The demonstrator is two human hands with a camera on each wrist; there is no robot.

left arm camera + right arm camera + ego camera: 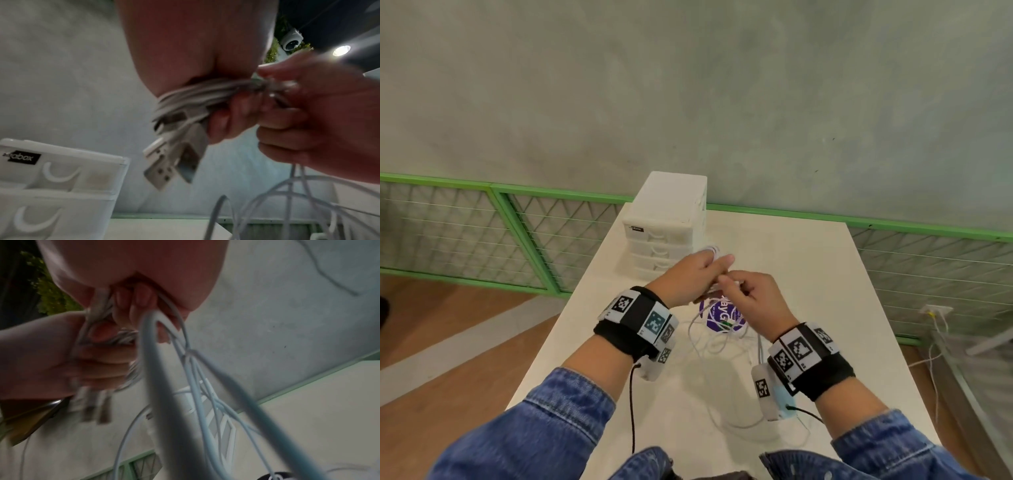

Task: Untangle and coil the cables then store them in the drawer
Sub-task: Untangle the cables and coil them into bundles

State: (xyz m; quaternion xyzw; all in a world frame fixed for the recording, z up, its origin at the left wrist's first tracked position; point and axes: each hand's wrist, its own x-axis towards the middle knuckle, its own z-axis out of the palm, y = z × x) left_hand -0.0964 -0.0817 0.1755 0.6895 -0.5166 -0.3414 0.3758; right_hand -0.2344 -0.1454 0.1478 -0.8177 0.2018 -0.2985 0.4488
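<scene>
The left hand grips a coiled bundle of white cables; the right hand pinches its loose strand, above the white tabletop.

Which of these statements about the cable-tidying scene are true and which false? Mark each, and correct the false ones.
1. The left hand grips a bundle of white cables with USB plugs hanging from it. True.
2. The drawer unit stands on the floor. False: it stands on the white table.
3. Loose cable lies on the table below the hands. True.
4. The right hand rests flat and empty on the table. False: it is raised and pinches cable.
5. A drawer is pulled fully out. False: all look closed.
</scene>
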